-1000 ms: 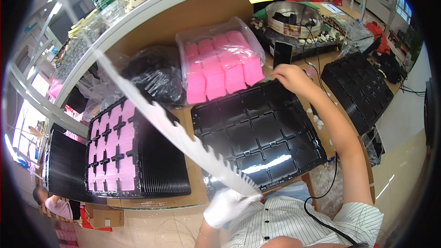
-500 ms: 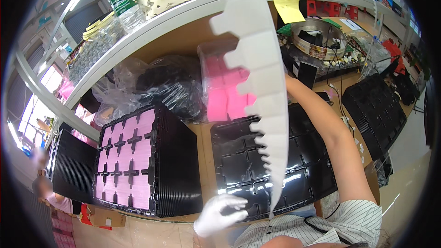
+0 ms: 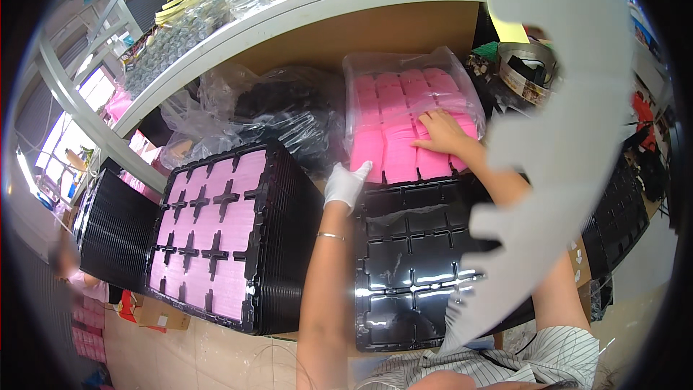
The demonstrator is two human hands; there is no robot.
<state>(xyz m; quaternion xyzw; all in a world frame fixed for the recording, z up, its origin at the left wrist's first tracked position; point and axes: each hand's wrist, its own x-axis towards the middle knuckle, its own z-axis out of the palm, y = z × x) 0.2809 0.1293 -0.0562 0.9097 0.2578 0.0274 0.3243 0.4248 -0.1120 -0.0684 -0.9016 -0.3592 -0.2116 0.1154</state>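
Head view: two hands (image 3: 345, 186) (image 3: 444, 133), loosely spread, at one pink bundle (image 3: 398, 117); grip unclear.

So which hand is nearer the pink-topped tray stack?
Left. The left hand is just right of the tray stack; the right hand is farther right, at the bagged pink blocks.

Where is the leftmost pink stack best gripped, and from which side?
Grip the pink stack by its near end, probably, coming from the front: that end looks uncovered, while the clear bag lies over its rear. The left hand is close to its front corner.
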